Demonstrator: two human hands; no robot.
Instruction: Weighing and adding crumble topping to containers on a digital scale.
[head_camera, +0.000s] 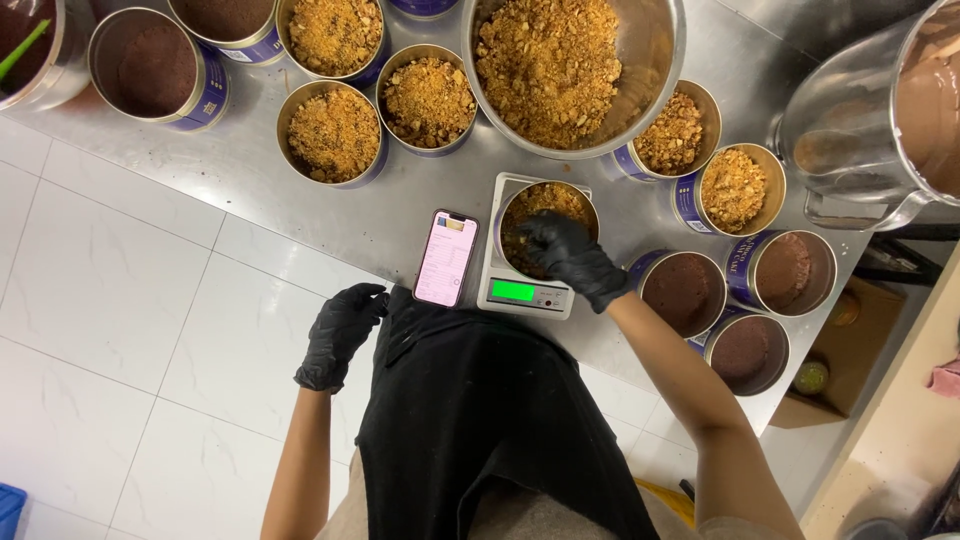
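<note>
Head view showed the right hand (572, 258), black-gloved, fingers bunched together and pressed into the crumbs of a tin (546, 226) standing on the scale (522, 292). Left hand (340, 335) hung loosely curled and empty off the table (250, 175) edge, near the phone (446, 257), while the big crumb bowl (560, 70) sat just behind the tin.

A food-production kitchen. A steel worktable (300, 190) over white floor tiles (110, 300) holds rows of crumb-filled tins (334, 132), a large mixing bowl (650, 60) and a digital scale (524, 292).
</note>
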